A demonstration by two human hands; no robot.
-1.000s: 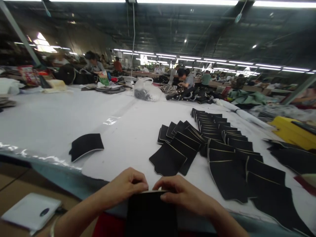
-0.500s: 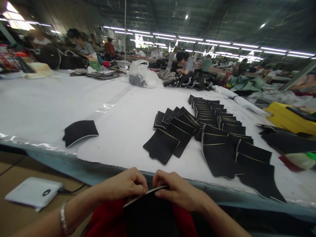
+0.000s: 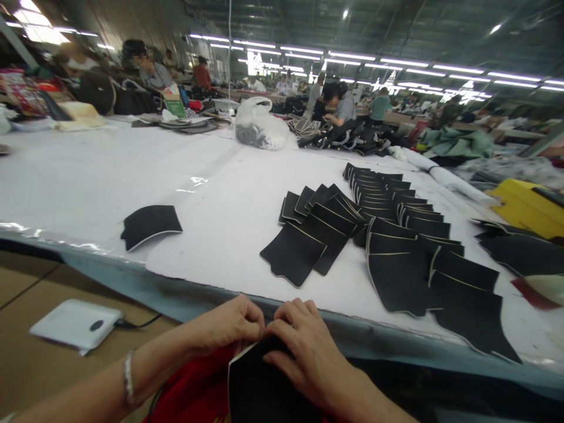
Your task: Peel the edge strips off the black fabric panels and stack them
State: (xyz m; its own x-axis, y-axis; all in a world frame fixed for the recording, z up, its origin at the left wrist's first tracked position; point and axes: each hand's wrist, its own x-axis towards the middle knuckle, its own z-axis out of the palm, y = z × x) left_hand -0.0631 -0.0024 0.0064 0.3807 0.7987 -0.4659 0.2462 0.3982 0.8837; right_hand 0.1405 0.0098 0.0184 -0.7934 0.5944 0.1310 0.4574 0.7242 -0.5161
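Observation:
A black panel with a pale edge [image 3: 268,388] is held over my lap, below the table's front edge. My left hand [image 3: 235,323] pinches its top edge, fingertips curled in. Beside it, almost touching, my right hand [image 3: 299,346] grips the same panel, its thumb lying on the black face and its fingers bent over the top edge. One curved black piece [image 3: 152,226] lies alone on the white tabletop [image 3: 211,229]. To the right, overlapping black pieces [image 3: 295,252] fan out, and longer rows [image 3: 396,273] of similar ones stretch back.
A white device [image 3: 77,324] with a cable rests at lower left. Farther back are a clear plastic bag [image 3: 259,126], dark straps [image 3: 352,138] and a white roll [image 3: 449,179]. A yellow object [image 3: 529,205] stands at right. Several people work in the background.
My right hand has shifted left, closer to my left hand, and more of its back shows over the panel. The view has turned slightly, so the table items appear a little farther right and higher.

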